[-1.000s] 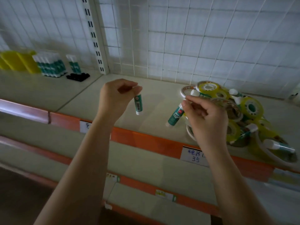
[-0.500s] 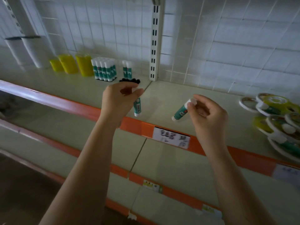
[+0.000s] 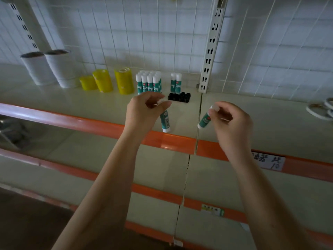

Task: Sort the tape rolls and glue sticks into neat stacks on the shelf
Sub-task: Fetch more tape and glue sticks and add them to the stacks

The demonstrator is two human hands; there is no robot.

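Left grip [image 3: 146, 112] pinching, right grip [image 3: 229, 120] pinching, forearms raised

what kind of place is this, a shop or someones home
Most likely a stationery shop: an orange shelf edge with a handwritten price label, a wire grid back panel, and glue sticks lined up.

Teal, yellow, white and orange on a pale shelf

Glue sticks [image 3: 149, 83] are teal with white caps; tape rolls [image 3: 124, 81] at 10 o'clock are yellow, paper rolls [image 3: 38, 70] white, the tray [image 3: 179, 97] black, the shelf [image 3: 72, 103] cream with an orange edge strip [image 3: 169, 141].
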